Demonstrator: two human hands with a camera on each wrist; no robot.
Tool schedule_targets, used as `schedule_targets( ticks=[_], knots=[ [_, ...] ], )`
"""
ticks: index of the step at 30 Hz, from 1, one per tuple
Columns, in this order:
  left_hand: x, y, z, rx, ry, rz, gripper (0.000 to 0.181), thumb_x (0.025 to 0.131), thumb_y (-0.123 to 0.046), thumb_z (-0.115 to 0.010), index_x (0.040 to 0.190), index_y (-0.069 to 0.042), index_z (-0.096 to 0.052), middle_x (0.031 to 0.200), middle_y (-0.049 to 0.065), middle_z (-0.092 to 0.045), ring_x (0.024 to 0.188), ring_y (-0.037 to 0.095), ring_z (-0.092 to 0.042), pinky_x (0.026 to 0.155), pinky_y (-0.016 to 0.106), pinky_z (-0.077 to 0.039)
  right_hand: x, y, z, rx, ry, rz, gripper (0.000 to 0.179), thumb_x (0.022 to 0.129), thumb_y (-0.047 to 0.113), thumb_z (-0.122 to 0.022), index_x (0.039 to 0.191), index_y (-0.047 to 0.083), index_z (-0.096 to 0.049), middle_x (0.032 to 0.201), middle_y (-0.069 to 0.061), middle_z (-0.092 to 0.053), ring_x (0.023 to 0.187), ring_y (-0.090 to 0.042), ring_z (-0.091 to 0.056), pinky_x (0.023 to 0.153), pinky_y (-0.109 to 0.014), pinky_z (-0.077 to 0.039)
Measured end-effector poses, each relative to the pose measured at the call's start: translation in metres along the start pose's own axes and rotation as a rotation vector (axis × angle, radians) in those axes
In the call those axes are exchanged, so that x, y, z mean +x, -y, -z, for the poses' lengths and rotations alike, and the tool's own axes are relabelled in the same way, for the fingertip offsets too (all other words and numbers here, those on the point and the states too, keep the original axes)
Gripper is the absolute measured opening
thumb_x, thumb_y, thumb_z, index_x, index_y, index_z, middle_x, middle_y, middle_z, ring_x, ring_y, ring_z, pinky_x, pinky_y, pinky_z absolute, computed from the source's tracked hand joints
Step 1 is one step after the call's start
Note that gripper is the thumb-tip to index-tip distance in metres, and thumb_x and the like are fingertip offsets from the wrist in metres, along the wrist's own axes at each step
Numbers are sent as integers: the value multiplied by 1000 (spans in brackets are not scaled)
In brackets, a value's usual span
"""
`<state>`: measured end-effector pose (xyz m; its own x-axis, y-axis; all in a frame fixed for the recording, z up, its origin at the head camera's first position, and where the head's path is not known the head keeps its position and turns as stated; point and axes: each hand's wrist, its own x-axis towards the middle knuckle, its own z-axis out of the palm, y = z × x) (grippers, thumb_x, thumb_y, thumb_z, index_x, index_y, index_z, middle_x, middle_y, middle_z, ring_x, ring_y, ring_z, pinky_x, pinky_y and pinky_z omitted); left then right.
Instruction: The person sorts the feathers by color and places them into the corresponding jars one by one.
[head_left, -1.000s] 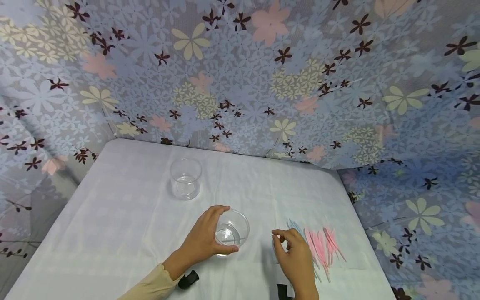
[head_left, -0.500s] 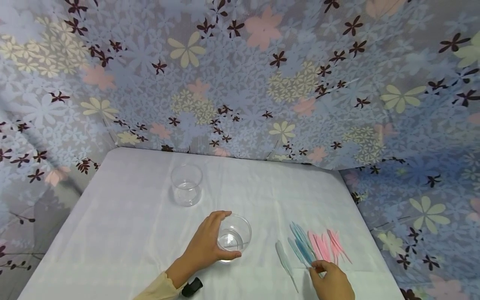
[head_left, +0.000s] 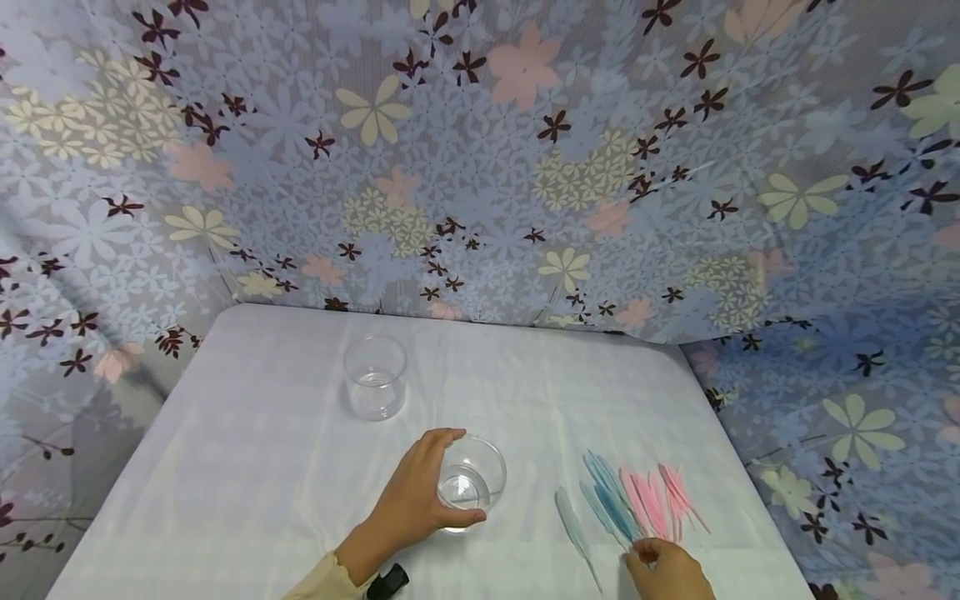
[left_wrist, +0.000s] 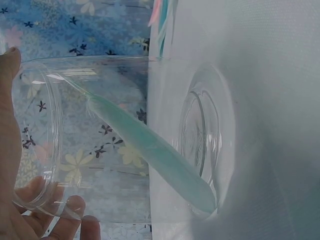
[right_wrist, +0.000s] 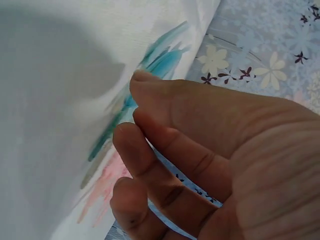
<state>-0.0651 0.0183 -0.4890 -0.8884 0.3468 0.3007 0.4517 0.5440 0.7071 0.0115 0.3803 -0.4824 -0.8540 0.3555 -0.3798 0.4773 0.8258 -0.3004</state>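
Note:
My left hand point(head_left: 412, 492) grips a clear round jar point(head_left: 492, 468) by its side, thumb and fingers spread round the rim. In the left wrist view a pale teal feather point(left_wrist: 155, 152) leans slantwise in the jar, vane down at the base. At the right, my right hand point(head_left: 667, 571) has its fingertips at the quill ends of several blue feathers point(head_left: 609, 492). In the right wrist view the thumb and curled fingers stand close together over the feathers; whether they pinch a quill is hidden. One grey-teal feather point(head_left: 573, 525) lies alone between jar and bunch.
A second clear jar point(head_left: 375, 379) stands upright farther back on the white-covered table point(head_left: 247, 467). Several pink feathers point(head_left: 652, 500) lie right of the blue ones. Floral cloth point(head_left: 465, 167) hangs behind the table and along its sides.
My right hand has moved right and toward me, from beside the feathers to the blue quill ends, uncovering the lone feather. My left hand keeps its grip on the jar.

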Motion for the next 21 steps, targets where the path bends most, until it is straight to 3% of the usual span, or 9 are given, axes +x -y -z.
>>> schedule_targets(
  ticks=[21],
  knots=[
    [-1, 0, -4, -3, -22, 2, 107, 62, -76, -79, 145, -18, -46, 139, -6, -49, 127, 18, -50, 105, 47, -46, 6, -10, -9, 33, -38, 12, 23, 87, 27, -74, 94, 5, -77, 84, -5, -74, 75, -24, -68, 70, -50, -54]
  ],
)
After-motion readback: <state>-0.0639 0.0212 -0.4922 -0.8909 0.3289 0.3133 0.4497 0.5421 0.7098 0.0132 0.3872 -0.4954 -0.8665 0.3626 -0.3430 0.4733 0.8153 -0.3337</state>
